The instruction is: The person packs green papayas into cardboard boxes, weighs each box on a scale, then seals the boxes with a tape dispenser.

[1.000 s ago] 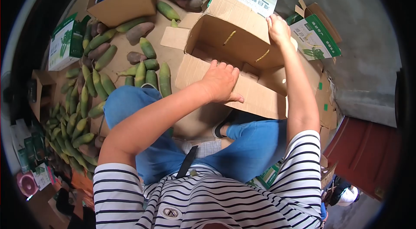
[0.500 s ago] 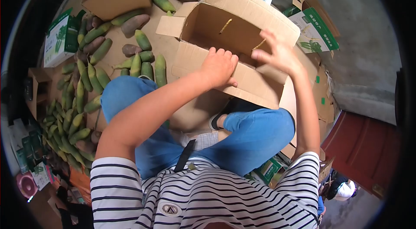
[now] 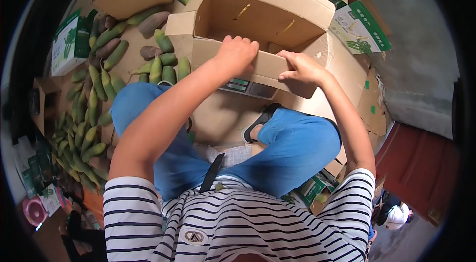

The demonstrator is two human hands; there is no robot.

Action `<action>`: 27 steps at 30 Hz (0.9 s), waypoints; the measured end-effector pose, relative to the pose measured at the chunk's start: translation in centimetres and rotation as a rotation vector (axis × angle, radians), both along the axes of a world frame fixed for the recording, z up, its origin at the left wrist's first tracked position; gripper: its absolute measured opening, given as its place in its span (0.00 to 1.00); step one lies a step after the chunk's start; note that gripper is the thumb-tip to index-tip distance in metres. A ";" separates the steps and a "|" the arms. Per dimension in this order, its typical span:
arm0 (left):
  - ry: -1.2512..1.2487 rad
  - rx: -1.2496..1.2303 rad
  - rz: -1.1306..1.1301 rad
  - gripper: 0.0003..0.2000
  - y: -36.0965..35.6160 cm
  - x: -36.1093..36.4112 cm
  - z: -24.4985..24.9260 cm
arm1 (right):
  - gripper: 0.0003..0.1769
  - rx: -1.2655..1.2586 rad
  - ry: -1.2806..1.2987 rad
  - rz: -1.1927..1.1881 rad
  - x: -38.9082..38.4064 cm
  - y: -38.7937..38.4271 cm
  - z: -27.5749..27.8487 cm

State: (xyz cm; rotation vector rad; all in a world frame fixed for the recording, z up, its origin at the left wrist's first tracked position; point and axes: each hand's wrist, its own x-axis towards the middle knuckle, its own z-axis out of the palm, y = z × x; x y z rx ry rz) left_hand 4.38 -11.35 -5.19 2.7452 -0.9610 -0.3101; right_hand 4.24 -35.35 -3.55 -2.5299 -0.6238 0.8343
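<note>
While the open carton (image 3: 265,19) lay just beyond both hands, long axis running left to right, the left hand (image 3: 235,56) clasped its near flap (image 3: 270,66) nearer the middle; the right hand (image 3: 301,68) gripped that flap toward its right end.

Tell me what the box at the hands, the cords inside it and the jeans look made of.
Box: most likely cardboard, plain matt brown on the faces in view, with stiff fold-out flaps and creases.
Cords: yellow and rope-like, seemingly twisted; the fibre is too small to tell.
Jeans: probably denim, a soft, matt blue cloth with folds and paler patches.
</note>
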 end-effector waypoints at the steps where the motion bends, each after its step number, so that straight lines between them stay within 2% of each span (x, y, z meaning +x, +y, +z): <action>1: 0.004 -0.003 -0.015 0.23 0.2 0.1 0.4 | 0.34 0.027 0.049 -0.002 0.3 -0.3 -0.2; 4: -0.118 -0.043 0.051 0.23 0.2 0.6 2.1 | 0.35 -0.027 -0.005 0.013 -0.3 0.4 1.3; 5: -0.189 -0.135 0.087 0.23 0.4 1.0 2.9 | 0.43 -0.063 -0.007 0.026 -0.5 0.8 2.0; 8: -0.343 -0.403 0.177 0.21 1.1 2.1 5.6 | 0.54 -0.084 -0.324 0.072 -3.6 3.1 3.7; 9: -0.393 -0.476 0.191 0.19 1.3 2.2 6.7 | 0.62 -0.117 -0.348 0.108 -4.1 3.5 3.3; 11: -0.494 -0.614 0.221 0.15 2.0 2.2 9.1 | 0.62 -0.179 -0.459 0.126 -5.2 4.8 2.6; 14: -0.597 -0.950 0.186 0.11 5.1 1.0 13.7 | 0.62 -0.188 -0.553 0.125 -5.7 5.7 1.3; 15: -0.479 -1.084 0.233 0.11 6.2 -0.5 15.8 | 0.61 -0.164 -0.550 0.122 -5.5 5.6 1.2; 18: -0.271 -1.378 0.345 0.13 12.4 -2.0 16.4 | 0.59 -0.071 -0.498 0.112 -4.8 5.2 1.4; 20: -0.223 -1.395 0.538 0.15 17.0 -3.0 12.3 | 0.58 -0.043 -0.459 0.130 -4.5 5.7 1.7; 22: -0.236 -1.056 0.715 0.17 22.7 -5.1 5.8 | 0.57 -0.039 -0.463 0.128 -4.3 6.3 1.8; 24: -0.222 -0.781 0.876 0.13 26.2 -9.6 -1.9 | 0.58 -0.067 -0.448 0.121 -4.2 7.0 2.1; 25: -0.131 -0.633 0.969 0.14 27.9 -12.6 -6.0 | 0.58 -0.061 -0.445 0.117 -4.2 7.1 1.9; 27: 0.132 -0.472 1.013 0.16 31.0 -19.6 -14.7 | 0.58 -0.059 -0.443 0.108 -4.1 7.1 1.8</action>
